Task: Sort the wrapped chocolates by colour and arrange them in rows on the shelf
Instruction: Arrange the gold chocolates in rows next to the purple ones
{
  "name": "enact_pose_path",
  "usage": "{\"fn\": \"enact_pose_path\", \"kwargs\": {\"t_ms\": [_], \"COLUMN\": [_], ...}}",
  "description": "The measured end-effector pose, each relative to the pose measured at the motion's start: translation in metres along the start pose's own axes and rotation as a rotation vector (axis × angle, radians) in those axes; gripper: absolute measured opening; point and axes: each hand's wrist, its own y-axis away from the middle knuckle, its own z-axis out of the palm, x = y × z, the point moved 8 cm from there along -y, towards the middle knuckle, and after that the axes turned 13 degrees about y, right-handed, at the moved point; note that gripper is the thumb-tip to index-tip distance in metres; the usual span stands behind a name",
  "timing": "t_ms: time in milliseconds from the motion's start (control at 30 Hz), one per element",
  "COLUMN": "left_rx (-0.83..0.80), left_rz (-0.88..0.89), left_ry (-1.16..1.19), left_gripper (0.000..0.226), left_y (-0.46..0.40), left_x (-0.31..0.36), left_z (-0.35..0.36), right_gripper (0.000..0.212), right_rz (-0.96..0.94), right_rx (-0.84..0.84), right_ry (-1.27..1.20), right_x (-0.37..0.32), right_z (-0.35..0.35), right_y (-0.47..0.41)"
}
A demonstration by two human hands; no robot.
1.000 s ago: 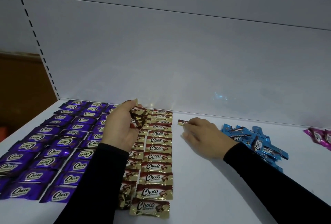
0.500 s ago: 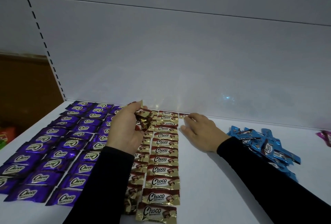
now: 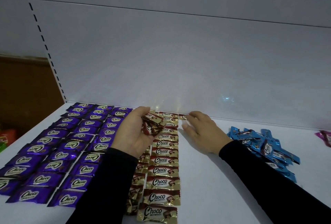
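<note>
Purple wrapped chocolates (image 3: pixel 59 152) lie in three rows on the left of the white shelf (image 3: pixel 206 179). Two rows of gold-and-brown chocolates (image 3: pixel 162 170) run down the middle, the left one partly hidden by my arm. My left hand (image 3: pixel 133 134) holds a bunch of gold chocolates (image 3: pixel 153 123) above those rows. My right hand (image 3: pixel 200 130) reaches to the back wall, its fingertips pinching a single gold chocolate (image 3: pixel 182 116) that lies at the head of a new row. A loose pile of blue chocolates (image 3: pixel 263 146) sits to the right.
A few pink chocolates (image 3: pixel 325 137) lie at the right edge. The shelf's white back panel (image 3: pixel 179 62) rises straight behind the rows, with a slotted upright (image 3: pixel 44 44) at left. Red and green packs (image 3: pixel 5 137) show beyond the shelf's left edge.
My right hand has carried the single gold chocolate from mid-shelf back to the wall, beside the top of the second gold row. The left hand stays over the rows with its bunch.
</note>
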Motion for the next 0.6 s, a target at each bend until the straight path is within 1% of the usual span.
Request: {"fn": "enact_pose_path", "kwargs": {"t_ms": [67, 167, 300, 433, 533, 600], "left_rx": [-0.038, -0.062, -0.159, -0.283, -0.305, -0.285], "left_rz": [0.001, 0.016, 0.085, 0.093, 0.108, 0.106], "left_ry": [-0.019, -0.105, -0.262, -0.295, -0.299, -0.290], "left_gripper": [0.002, 0.009, 0.013, 0.015, 0.020, 0.014], "left_y": [0.002, 0.006, 0.008, 0.013, 0.013, 0.011], "left_x": [-0.002, -0.008, -0.016, -0.026, -0.027, -0.026], "left_z": [0.005, 0.010, 0.017, 0.026, 0.026, 0.024], "right_gripper": [0.045, 0.038, 0.024, 0.016, 0.014, 0.016], "right_rz": [0.037, 0.114, 0.148, 0.167, 0.207, 0.270], "right_rx": [0.097, 0.196, 0.142, 0.092, 0.094, 0.107], "right_ry": [-0.166, -0.462, -0.803, -0.950, -1.136, -1.233], "right_x": [-0.002, -0.006, -0.019, -0.030, -0.028, -0.021], "right_z": [-0.017, -0.040, -0.046, -0.038, -0.037, -0.037], "right_y": [0.007, 0.021, 0.036, 0.042, 0.043, 0.044]}}
